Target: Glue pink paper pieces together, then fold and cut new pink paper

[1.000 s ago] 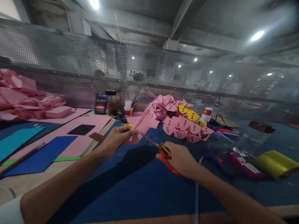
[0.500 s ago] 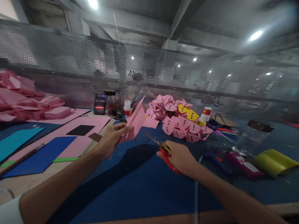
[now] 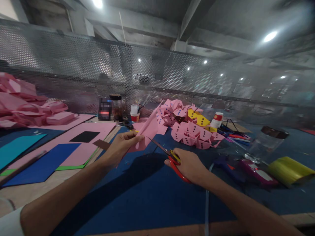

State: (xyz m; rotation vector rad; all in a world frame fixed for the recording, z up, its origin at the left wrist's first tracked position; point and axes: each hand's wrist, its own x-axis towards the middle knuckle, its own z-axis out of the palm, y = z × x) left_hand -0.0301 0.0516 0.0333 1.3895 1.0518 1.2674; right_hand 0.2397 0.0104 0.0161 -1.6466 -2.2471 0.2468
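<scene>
Pink heap (image 3: 19, 101): folded pieces are piled on the far side, well to the left of the left grip (image 3: 123, 142).
Blue sheet (image 3: 46, 164): laid flat on the counter (image 3: 147, 209), left of the left grip, with its length slanted away.
Left grip: a pink sheet (image 3: 150, 126) is pinched between thumb and fingers.
Pink sheet: held by the left grip, the nearer of the two; from there its long axis is tilted up, away and to the right, and its free edge is turned toward the right grip (image 3: 189, 164).
Counter: dark blue surface is seen between and below both grips; the near edge is set below them, toward the viewer.
Scissors (image 3: 168, 152): pointed left and away from the right grip, with the tips at the pink sheet's right side, near the left fingertips; whether sheet and blades are touching cannot be told.
Right grip: fingers are wrapped around the scissors' handles.
Dotted pieces (image 3: 192, 131): heaped beyond the right grip, so room is bounded there.
Magenta device (image 3: 257, 173), clear jar (image 3: 267, 144), yellow roll (image 3: 290, 172): grouped to the right of the right grip, well apart from it.
</scene>
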